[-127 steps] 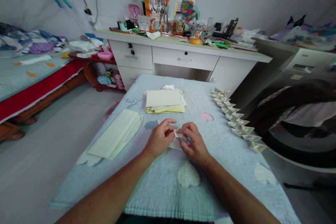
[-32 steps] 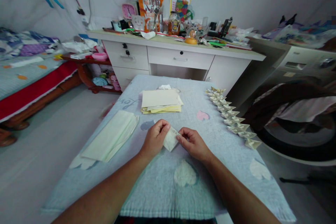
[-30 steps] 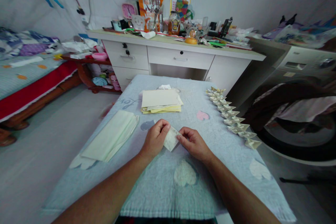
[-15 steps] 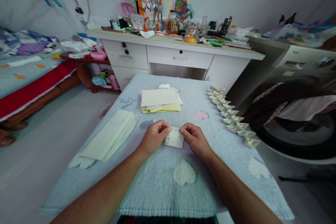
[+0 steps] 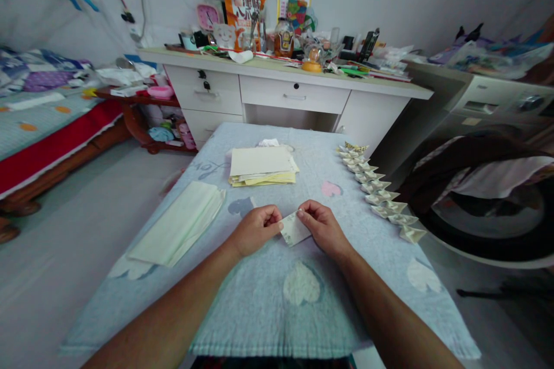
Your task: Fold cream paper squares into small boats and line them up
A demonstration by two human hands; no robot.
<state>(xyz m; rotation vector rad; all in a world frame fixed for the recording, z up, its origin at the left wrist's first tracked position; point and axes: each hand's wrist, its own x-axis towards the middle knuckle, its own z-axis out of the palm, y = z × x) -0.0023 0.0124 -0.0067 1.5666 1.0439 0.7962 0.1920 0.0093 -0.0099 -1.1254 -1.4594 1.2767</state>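
Observation:
Between my two hands is a small folded piece of paper [image 5: 295,229], pale with faint print along its edge, tilted just above the cloth. My left hand [image 5: 259,229] pinches its left corner between thumb and fingers. On the upper right edge, my right hand [image 5: 321,223] grips it the same way; the curled fingers behind the paper are partly hidden. Beyond my hands lies a stack of cream and yellow paper sheets [image 5: 262,162]. Left of my left hand rests a pile of long pale green sheets [image 5: 175,225].
A row of small folded paper boats [image 5: 375,190] runs along the right side of the cloth-covered table [image 5: 242,317]. Behind it stands a white desk [image 5: 294,92] crowded with jars and packets. A washing machine [image 5: 489,104] is at the right, a bed [image 5: 56,132] at the left.
The folded paper has turned from nearly square-on to a slant, its left corner lower. My hands stay close together around it. The whole view has shifted slightly.

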